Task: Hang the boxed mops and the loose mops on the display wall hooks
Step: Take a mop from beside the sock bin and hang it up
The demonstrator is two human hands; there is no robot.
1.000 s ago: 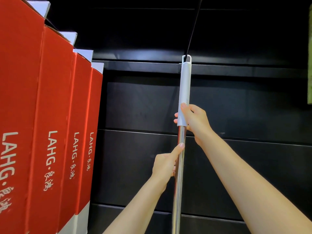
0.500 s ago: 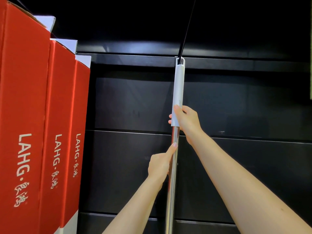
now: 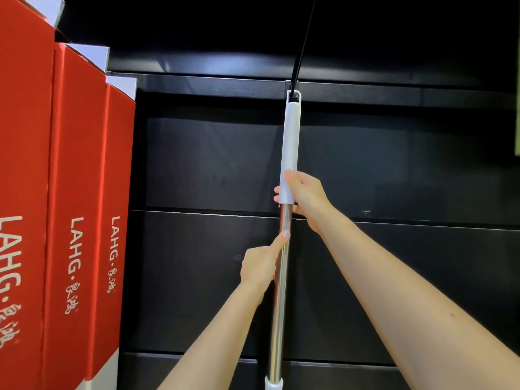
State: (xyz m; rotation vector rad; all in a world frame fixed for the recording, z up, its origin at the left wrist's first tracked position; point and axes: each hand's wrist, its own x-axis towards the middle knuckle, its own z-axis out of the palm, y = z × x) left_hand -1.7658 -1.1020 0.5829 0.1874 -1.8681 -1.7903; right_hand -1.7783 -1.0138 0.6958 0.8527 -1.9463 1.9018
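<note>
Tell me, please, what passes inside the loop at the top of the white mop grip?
A black display hook passes through the white hanging loop. The hook's far end against the black slat wall is covered by the loop.

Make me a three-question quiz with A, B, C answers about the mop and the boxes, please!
1. Where are the red boxes?
A. left of the mop pole
B. right of it
C. beneath it

2. What colour is the mop's grip sleeve?
A. black
B. white
C. green

3. What holds the mop pole?
A. nothing
B. one hand
C. both hands

Answers:
1 A, the boxes fill the left side.
2 B, the sleeve under the hanging loop is white.
3 C, the right hand wraps the sleeve's bottom and the left hand grips the metal below.
</note>
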